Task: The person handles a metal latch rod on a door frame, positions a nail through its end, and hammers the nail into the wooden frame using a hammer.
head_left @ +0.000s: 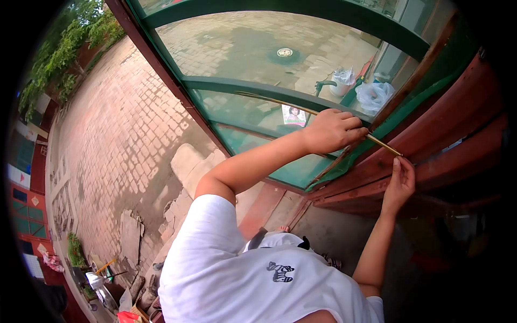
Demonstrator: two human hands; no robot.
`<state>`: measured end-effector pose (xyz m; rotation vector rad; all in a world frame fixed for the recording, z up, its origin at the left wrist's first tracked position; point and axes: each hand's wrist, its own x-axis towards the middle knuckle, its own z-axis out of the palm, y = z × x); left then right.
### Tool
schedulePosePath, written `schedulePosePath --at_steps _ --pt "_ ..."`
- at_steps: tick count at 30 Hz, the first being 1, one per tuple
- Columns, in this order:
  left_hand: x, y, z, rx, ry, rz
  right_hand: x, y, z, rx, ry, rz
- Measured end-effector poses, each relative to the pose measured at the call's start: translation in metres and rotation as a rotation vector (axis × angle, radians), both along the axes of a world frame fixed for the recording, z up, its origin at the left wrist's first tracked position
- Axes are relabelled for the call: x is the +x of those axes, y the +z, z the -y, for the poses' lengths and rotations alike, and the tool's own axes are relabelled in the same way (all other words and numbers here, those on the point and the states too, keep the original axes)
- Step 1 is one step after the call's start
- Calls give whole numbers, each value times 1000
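A thin brass-coloured rod runs slantwise across the green-framed glass door. My left hand is closed around the rod near its middle, knuckles up. At the rod's lower right end, my right hand pinches the tip between thumb and fingers. Beyond my left hand the rod's thin far end lies along a green crossbar of the door. Green mesh hangs along the door's edge, just under the rod. Dark red wooden boards stand behind my right hand.
A brick-paved yard spreads out on the left. The panes show a magazine with a portrait, a white bucket and a plastic bag. Shoes and clutter lie at the lower left, near a red doorstep.
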<state>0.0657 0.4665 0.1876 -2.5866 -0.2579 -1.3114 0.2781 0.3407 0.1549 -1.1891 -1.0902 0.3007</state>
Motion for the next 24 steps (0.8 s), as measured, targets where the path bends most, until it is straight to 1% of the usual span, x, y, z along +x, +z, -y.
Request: schedulePosePath --at_steps 12,20,24 --pt "0 6 2 -5 11 -22 1 -3 -3 42 3 22" --pt "4 1 5 -5 58 -24 3 -7 -4 47 -21 60" --pt "4 3 7 2 68 -23 1 -7 -5 76 -2 30"
